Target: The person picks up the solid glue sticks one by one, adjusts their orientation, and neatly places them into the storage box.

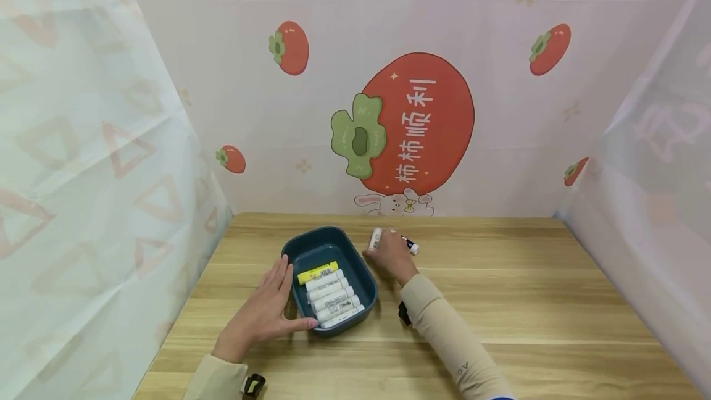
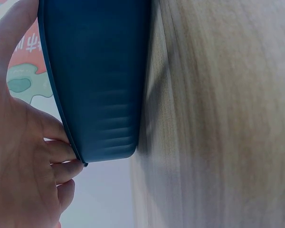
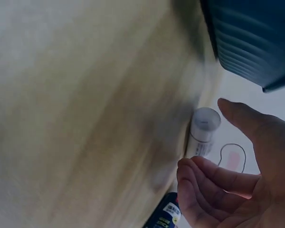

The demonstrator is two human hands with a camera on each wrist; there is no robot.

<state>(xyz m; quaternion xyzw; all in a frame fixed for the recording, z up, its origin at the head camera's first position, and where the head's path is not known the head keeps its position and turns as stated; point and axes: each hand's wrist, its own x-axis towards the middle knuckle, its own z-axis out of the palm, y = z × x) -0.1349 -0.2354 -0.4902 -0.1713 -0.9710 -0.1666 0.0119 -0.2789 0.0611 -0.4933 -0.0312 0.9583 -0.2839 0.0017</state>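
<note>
A dark teal box [image 1: 366, 286] holds a yellow glue stick [image 1: 318, 272] and several white glue sticks [image 1: 328, 292] in a row. My left hand [image 1: 269, 304] rests against its left side, fingers along the rim and thumb at the near corner; in the left wrist view the fingertips touch the rim [image 2: 61, 109]. Just right of the box, my right hand [image 1: 393, 257] is over a white glue stick [image 3: 203, 128] lying on the table. Its thumb and fingers stand apart around that stick. A dark blue glue stick with a white end [image 1: 411, 245] lies beside the hand, partly hidden.
The wooden table [image 1: 500, 301] extends to the right of the box. A printed cloth wall [image 1: 500, 141] with persimmon drawings rises behind the table's far edge, and cloth sides stand left and right.
</note>
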